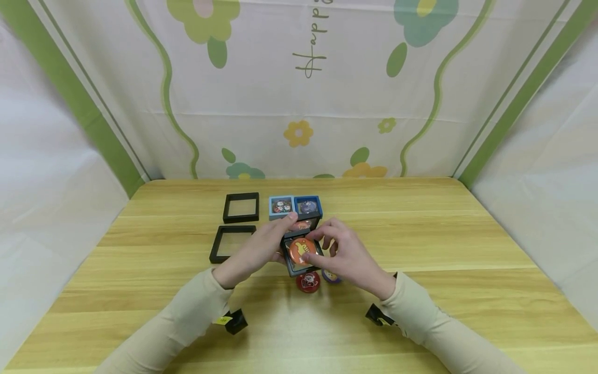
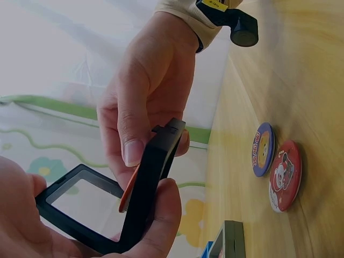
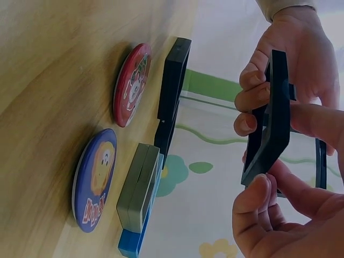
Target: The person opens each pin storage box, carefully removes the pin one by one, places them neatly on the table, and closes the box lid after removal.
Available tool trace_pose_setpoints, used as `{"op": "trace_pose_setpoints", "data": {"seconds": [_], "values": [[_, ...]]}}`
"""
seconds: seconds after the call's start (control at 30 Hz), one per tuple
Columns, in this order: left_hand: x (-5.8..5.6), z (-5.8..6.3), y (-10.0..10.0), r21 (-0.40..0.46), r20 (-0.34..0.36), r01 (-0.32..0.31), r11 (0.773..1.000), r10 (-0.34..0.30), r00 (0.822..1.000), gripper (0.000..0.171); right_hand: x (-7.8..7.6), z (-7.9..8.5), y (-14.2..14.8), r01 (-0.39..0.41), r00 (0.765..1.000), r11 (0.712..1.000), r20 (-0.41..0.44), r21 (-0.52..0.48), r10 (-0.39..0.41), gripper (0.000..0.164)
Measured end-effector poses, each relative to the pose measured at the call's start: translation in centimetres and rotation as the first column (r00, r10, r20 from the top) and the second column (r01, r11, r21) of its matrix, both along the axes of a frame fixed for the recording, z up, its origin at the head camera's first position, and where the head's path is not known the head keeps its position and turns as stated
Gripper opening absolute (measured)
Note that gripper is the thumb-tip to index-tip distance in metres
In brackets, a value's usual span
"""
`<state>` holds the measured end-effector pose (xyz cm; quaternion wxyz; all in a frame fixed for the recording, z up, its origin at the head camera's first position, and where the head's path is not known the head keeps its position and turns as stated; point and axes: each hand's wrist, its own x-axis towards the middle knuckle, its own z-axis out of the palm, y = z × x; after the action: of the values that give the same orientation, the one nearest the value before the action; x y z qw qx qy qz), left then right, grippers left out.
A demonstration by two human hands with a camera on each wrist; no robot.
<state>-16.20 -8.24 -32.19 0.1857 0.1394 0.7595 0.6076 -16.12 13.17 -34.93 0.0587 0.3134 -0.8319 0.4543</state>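
My left hand grips a black hinged display frame, whose two halves stand apart at an angle with clear film in them. An orange round badge with a yellow hand-shaped figure lies against the film of the nearer half. With thumb and fingertips, my right hand pinches this badge at its edge. In the left wrist view the badge shows only as a thin orange rim beside the frame's inner side. Below the frame, a red badge and a purple-blue badge lie on the table.
Two black frames lie to the left on the wooden table. Behind my hands are a light blue frame and a blue frame, both holding badges. A grey frame lies beside them. A patterned cloth hangs behind.
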Motion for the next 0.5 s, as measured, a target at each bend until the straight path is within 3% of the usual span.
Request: {"op": "trace_pose_setpoints", "data": {"seconds": [0.5], "values": [[-0.01,-0.19,0.13,-0.008,-0.009,-0.026,1.0,0.026,1.0,0.078,0.23,0.07,0.0,-0.006,0.998,1.0,0.064,-0.021,0.008,0.027]]}}
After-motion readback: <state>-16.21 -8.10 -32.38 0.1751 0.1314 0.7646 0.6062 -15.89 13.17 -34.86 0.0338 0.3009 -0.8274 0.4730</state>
